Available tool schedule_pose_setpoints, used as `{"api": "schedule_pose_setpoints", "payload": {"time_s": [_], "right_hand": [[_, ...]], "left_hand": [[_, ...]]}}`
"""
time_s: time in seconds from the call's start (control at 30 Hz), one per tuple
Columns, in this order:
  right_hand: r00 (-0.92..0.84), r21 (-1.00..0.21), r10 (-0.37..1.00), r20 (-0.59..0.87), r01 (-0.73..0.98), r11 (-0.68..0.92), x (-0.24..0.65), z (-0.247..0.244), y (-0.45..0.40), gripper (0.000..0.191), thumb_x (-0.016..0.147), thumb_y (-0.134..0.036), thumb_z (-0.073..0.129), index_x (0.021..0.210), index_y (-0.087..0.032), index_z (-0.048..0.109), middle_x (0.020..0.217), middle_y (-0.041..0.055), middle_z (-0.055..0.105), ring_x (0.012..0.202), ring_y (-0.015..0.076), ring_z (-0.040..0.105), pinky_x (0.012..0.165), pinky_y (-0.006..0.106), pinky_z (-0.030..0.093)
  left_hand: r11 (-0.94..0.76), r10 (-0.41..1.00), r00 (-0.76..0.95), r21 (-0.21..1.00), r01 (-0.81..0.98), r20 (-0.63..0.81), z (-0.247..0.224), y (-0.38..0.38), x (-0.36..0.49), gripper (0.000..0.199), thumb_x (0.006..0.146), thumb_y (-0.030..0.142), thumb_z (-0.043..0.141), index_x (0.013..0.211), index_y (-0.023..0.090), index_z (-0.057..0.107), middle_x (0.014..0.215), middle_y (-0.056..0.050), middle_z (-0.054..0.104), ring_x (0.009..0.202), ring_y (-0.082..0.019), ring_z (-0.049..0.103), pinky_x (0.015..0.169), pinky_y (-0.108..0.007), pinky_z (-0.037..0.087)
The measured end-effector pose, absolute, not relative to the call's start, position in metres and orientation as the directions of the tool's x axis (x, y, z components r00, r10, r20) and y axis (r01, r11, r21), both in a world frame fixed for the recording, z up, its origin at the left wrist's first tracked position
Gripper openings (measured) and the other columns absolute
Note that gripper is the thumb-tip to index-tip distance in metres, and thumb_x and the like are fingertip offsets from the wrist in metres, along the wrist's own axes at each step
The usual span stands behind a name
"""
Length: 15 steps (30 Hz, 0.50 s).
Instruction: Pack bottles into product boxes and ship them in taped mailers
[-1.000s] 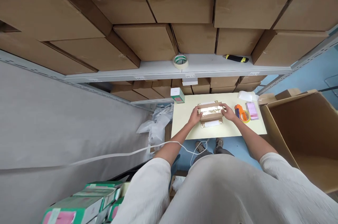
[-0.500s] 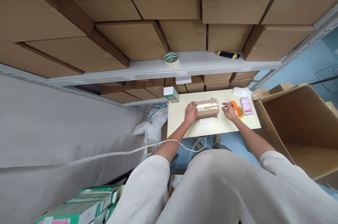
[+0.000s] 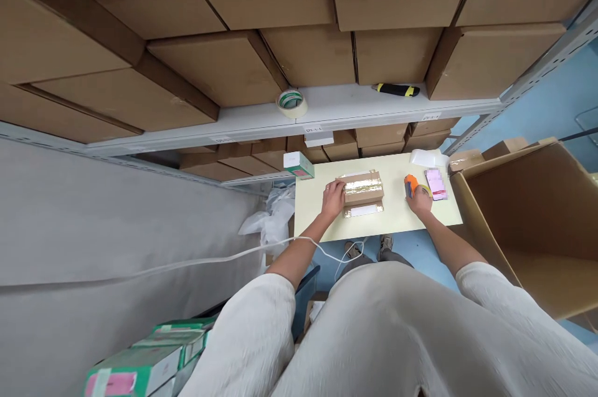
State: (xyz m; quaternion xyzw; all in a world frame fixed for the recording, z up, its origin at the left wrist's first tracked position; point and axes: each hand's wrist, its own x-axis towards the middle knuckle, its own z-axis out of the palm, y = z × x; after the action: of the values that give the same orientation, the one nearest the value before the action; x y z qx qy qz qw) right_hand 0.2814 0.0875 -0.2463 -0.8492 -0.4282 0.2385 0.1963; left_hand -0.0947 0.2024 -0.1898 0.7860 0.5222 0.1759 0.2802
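Note:
A small cardboard box (image 3: pixel 363 196) with shiny clear tape along its top lies on the pale yellow table (image 3: pixel 322 225). My left hand (image 3: pixel 333 197) grips its left end, the fingers bent over the top edge. In front of that box is a flat cardboard piece (image 3: pixel 363 210) with a white label, and I cannot tell whether it is a flap of the box or a separate item. To the right, my right hand (image 3: pixel 420 199) is closed round an orange tape dispenser (image 3: pixel 410 184), covering part of it. The dispenser's yellowish tape roll shows beside the fingers.
A pink-screened phone (image 3: pixel 436 184) lies right of my right hand. A green and white carton (image 3: pixel 299 165) stands at the table's back left corner. The shelf (image 3: pixel 336 101) behind holds a tape roll (image 3: pixel 292 103), a cutter (image 3: pixel 397 90) and cardboard boxes. A large open carton (image 3: pixel 476 216) stands right.
My right hand has moved right, from the bare tabletop onto the tape dispenser, and has closed round it. My left hand stays on the box. The view has shifted slightly.

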Motion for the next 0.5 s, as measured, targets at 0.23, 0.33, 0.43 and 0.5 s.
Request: {"api": "schedule_pose_setpoints", "payload": {"time_s": [0.23,0.33,0.43,0.5], "right_hand": [[0.507,-0.575,0.825,-0.249,0.609,-0.547,0.280,-0.243,0.089,0.039,0.093,-0.044,0.064,0.124,-0.023,0.056,0.096,0.0153,0.070,0.111,0.0415,0.067,0.103,0.061,0.043],[0.518,-0.502,0.811,-0.274,0.642,-0.580,0.283,-0.227,0.088,0.035,0.092,-0.037,0.062,0.123,-0.022,0.054,0.092,0.0127,0.069,0.106,0.0390,0.068,0.103,0.059,0.043],[0.518,-0.486,0.801,-0.299,0.640,-0.595,0.287,-0.204,0.089,0.036,0.089,-0.033,0.059,0.123,-0.023,0.051,0.090,0.0081,0.069,0.091,0.0342,0.068,0.098,0.054,0.046],[0.498,-0.594,0.819,-0.285,0.579,-0.559,0.290,-0.188,0.093,0.037,0.088,-0.036,0.057,0.123,-0.025,0.048,0.091,0.0057,0.068,0.084,0.0306,0.066,0.090,0.048,0.049]], "left_hand": [[-0.300,0.922,0.387,0.652,0.697,0.011,-0.194,0.202,-0.094,0.041,0.097,0.016,0.054,0.134,0.023,0.069,0.140,-0.017,0.060,0.135,-0.038,0.047,0.122,-0.055,0.039],[-0.306,0.918,0.396,0.659,0.687,0.013,-0.193,0.203,-0.094,0.041,0.096,0.016,0.055,0.133,0.024,0.070,0.139,-0.016,0.060,0.135,-0.038,0.047,0.122,-0.056,0.039],[-0.309,0.916,0.401,0.668,0.677,0.018,-0.192,0.204,-0.095,0.039,0.095,0.015,0.056,0.131,0.024,0.071,0.137,-0.015,0.060,0.133,-0.037,0.047,0.121,-0.055,0.040],[-0.315,0.915,0.403,0.674,0.668,0.028,-0.193,0.205,-0.095,0.039,0.095,0.014,0.056,0.130,0.024,0.071,0.136,-0.015,0.061,0.133,-0.036,0.048,0.120,-0.054,0.041]]}}
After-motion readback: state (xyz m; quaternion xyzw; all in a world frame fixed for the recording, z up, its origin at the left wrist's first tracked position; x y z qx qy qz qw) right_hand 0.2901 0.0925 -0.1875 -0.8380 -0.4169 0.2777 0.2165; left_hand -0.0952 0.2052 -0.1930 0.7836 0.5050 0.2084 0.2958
